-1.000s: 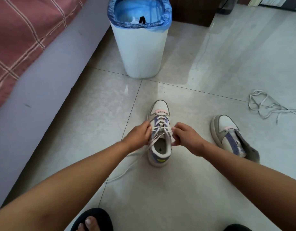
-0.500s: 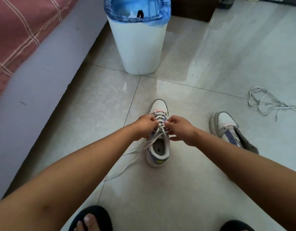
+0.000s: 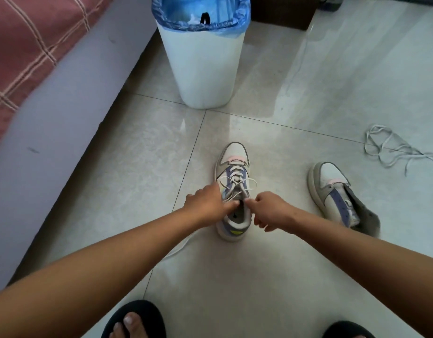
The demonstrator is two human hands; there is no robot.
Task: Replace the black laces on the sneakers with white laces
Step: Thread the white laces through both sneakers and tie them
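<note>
Left hand and right hand each pinch the white lace above the sneaker, fingers curled tight. Lace looks limp, light, likely slippery. Best taken near the eyelets.

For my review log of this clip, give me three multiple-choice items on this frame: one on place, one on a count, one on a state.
1. Where is the loose lace pile?
A. In the bin
B. On the floor, far right
C. On the bed

2. How many sneakers show?
A. One
B. Two
C. Three

3. The right-hand sneaker is:
A. Laced
B. Unlaced, tongue open
C. Worn on a foot

Answers: B, it lies on the tiles beyond the right-hand sneaker; B, the sneaker under both hands plus the right-hand one; B, its eyelets show no lace.
</note>
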